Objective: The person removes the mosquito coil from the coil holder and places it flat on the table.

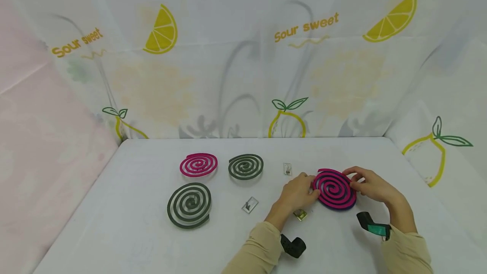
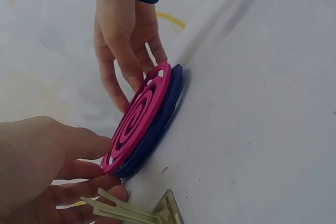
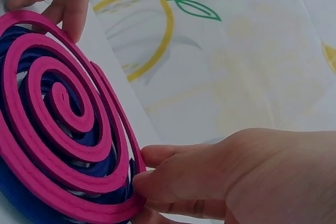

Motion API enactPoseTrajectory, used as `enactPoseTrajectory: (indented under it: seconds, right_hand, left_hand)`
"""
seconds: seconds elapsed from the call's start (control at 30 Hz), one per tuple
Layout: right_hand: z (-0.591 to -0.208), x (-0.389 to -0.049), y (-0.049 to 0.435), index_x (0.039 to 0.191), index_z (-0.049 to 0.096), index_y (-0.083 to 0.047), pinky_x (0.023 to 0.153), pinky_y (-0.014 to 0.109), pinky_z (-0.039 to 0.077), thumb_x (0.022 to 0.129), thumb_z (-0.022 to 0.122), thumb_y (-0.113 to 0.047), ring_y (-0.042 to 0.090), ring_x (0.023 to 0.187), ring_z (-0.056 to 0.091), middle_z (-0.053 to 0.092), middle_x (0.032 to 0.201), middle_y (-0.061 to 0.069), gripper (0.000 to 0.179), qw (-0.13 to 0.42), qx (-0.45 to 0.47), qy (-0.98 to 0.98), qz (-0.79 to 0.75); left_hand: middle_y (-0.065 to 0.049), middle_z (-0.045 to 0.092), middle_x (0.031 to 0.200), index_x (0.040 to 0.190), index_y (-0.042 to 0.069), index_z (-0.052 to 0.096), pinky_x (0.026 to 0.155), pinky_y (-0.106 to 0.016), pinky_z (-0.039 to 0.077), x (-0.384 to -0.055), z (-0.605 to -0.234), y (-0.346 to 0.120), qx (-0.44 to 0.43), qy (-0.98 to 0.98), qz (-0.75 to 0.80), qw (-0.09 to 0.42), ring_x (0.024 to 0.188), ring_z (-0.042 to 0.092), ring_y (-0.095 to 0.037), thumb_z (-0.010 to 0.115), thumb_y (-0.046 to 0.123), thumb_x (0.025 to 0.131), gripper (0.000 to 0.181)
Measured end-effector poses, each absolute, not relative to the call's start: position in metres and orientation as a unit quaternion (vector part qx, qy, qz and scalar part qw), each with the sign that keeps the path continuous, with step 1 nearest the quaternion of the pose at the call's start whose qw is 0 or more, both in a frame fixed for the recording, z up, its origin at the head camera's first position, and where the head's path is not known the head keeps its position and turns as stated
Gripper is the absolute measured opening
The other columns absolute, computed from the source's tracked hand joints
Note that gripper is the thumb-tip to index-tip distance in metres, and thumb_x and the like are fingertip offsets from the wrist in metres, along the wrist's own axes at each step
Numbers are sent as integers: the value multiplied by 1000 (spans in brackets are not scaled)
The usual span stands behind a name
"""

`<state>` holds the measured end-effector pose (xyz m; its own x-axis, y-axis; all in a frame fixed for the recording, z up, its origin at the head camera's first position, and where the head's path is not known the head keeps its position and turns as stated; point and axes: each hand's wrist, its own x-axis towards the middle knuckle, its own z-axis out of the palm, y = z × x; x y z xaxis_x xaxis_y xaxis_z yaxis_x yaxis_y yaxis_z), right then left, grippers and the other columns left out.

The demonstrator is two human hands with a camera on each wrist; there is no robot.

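A pink mosquito coil lies on top of a dark blue coil, the two stacked at the right of the table. My left hand pinches the stack's left edge, thumb on the pink side. Opposite it, my right hand grips the right edge between thumb and fingers. In the left wrist view the stack is tilted, with the blue coil towards the table. Close below my left hand is a small gold metal coil stand, its prongs raised.
To the left lie another pink coil, a green coil and a larger-looking green coil nearer the front. Small silvery stands lie between these and my hands. A lemon-print cloth hangs behind the white table.
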<state>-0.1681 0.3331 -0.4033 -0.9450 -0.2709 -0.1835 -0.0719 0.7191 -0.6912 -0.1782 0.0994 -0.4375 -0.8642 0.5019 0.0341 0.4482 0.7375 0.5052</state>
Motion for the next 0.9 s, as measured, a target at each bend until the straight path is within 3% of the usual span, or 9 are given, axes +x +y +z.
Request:
enactPoseTrajectory:
  seconds: [0.37,0.9]
  right_hand:
    - [-404,-172,335,124,49,7,63,29,48,91,50,-2,16,79,55,58,97,18,34,153,-98,919,-351]
    - [-405,-171,333,124,49,12,61,25,47,93,49,-6,12,75,54,58,95,14,35,147,-114,923,-337]
  left_hand:
    - [1,60,111,127,17,60,62,-21,48,-176,-436,99,255,934,244,54,85,62,-8,59,35,90,40]
    - [0,60,111,129,18,58,65,-22,49,-175,-436,99,254,933,248,64,88,61,-8,58,35,91,42]
